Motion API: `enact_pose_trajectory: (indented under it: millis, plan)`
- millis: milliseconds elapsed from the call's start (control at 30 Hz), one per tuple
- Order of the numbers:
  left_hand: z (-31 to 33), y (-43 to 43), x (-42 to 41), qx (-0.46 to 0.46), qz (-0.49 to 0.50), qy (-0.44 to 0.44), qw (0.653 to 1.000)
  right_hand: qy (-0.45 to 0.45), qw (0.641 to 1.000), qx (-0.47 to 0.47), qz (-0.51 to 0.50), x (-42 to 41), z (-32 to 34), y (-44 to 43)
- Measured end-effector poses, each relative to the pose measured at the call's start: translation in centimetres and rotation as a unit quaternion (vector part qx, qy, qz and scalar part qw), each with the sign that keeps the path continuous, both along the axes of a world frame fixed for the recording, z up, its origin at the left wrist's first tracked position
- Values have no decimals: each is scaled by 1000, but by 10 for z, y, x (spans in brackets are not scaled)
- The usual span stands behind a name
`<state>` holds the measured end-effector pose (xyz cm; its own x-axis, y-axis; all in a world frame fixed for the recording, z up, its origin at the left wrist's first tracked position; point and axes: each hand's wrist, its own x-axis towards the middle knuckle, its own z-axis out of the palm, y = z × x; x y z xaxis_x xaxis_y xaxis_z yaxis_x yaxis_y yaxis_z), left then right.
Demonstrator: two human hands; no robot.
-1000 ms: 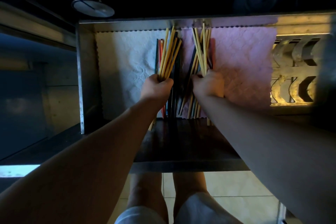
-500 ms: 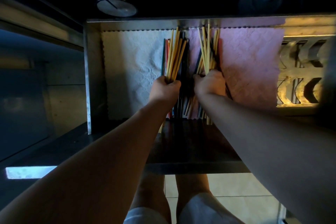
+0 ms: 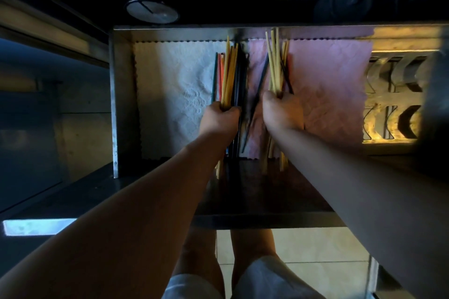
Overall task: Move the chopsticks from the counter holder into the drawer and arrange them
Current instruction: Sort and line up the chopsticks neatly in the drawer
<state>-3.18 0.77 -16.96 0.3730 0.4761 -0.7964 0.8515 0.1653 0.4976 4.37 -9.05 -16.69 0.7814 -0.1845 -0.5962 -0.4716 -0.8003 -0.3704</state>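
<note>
An open metal drawer (image 3: 113,104) holds two bunches of chopsticks lying lengthwise. My left hand (image 3: 218,120) is closed around the left bunch (image 3: 228,75), made of yellow, red and dark sticks, over a white cloth liner (image 3: 175,94). My right hand (image 3: 283,114) grips the right bunch (image 3: 275,65) of pale yellow sticks over a pink cloth liner (image 3: 328,85). A few dark chopsticks (image 3: 255,104) lie loose and slanted between the two hands. The near ends of both bunches stick out over the drawer's dark front edge.
A metal divider insert (image 3: 398,94) with curved slots fills the drawer's right part. A round lidded object (image 3: 151,11) sits on the dark counter behind the drawer. Below are my legs and a tiled floor (image 3: 315,245). A steel cabinet face (image 3: 48,116) stands left.
Both hands have drawn apart a little, each with its bunch. The right bunch now stands straighter and tighter, and a gap with loose dark sticks has opened between the hands.
</note>
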Motion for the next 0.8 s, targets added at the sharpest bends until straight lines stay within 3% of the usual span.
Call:
enact_pose_trajectory:
  millis: [233, 467, 800]
  plan:
    - [6, -21, 12, 18, -5, -4, 1000, 81, 984, 142, -65, 5, 17, -26]
    - [9, -57, 28, -1, -51, -8, 999, 87, 968, 220, -85, 18, 34, -67]
    - [-4, -88, 46, 100, -68, 77, 990, 107, 938, 288, -159, 28, 37, -89]
